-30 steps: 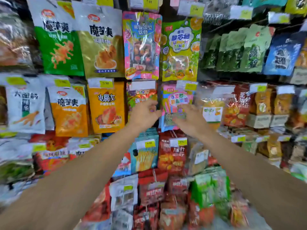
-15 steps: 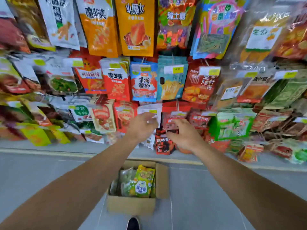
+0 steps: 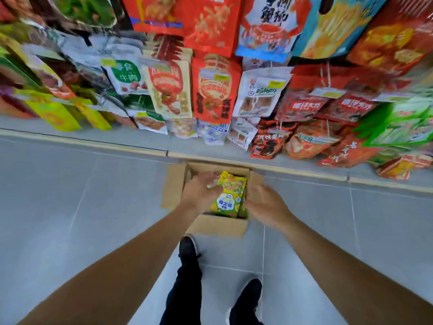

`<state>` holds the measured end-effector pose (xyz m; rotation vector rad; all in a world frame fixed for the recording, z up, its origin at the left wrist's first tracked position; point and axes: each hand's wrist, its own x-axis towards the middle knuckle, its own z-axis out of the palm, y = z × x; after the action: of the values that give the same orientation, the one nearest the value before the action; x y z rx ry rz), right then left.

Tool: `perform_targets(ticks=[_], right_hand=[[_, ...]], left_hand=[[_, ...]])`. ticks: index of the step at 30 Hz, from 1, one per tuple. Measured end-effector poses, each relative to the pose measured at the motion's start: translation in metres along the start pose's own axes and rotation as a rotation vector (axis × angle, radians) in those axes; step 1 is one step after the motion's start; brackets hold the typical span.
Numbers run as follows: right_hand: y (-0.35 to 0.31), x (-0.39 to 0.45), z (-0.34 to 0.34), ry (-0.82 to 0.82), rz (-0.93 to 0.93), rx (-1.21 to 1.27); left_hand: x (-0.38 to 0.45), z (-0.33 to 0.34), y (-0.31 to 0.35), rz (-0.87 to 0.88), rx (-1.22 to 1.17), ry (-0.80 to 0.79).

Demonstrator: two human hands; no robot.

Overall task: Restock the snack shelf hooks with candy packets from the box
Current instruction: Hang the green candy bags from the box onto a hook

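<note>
Head view, looking down. Nearest, two dark-trousered legs with black shoes (image 3: pixel 187 248) stand on the pale grey tiled floor (image 3: pixel 70 207), one toe just beside the near wall of the open brown cardboard box (image 3: pixel 220 227). Both forearms reach down over the box. The left hand (image 3: pixel 201 193) lies on the left part of the green-and-yellow candy packets (image 3: pixel 228 198) stacked inside; its fingers (image 3: pixel 214 181) curl onto the top packet, though blur leaves it unclear whether the grip has closed on it. The right hand (image 3: pixel 264 205) hovers at the box's right flap with fingers relaxed and spread, holding nothing.

The step in hand appears to be taking packets out. It would go best by pinching a few near their upper edges, so the hanging holes stay aligned, while the right hand steadies the box wall.

Beyond the box runs the grey shelf base with its yellow edge strip (image 3: pixel 257 165); above it, crowded rows of hanging snack bags (image 3: pixel 210 90) overhang the box's far side, so the freest lifting path is probably upward and toward the body.
</note>
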<state>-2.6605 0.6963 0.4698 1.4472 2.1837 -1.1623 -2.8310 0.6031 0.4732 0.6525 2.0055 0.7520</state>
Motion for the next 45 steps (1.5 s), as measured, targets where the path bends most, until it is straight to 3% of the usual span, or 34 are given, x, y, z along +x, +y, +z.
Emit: perform_targets(ticks=[6,15,25,34,38,42,45], right_hand=[[0.005,0.074,0.058,-0.03,0.194,0.049],[0.053,0.171,0.146,-0.139,0.341,0.217],[0.175,0.317,0.259,-0.183,0.472,0.288],[0.277,0.418,0.338,-0.085,0.593,0.395],[0.284,0.43,0.351,0.008,0.668,0.516],[0.276,0.419,0.343,-0.055,0.675,0.685],[0.251,0.399,0.318,-0.098,0.639,0.678]], left_hand=[[0.072,-0.003,-0.069,-0.153,-0.041,-0.054],[0.165,0.038,-0.163,-0.333,-0.029,-0.088],[0.286,0.156,-0.297,-0.425,0.027,-0.158],[0.396,0.24,-0.392,-0.448,0.159,-0.26],[0.401,0.265,-0.409,-0.511,0.064,-0.29],[0.386,0.253,-0.387,-0.632,-0.286,-0.197],[0.368,0.23,-0.361,-0.604,-0.379,-0.145]])
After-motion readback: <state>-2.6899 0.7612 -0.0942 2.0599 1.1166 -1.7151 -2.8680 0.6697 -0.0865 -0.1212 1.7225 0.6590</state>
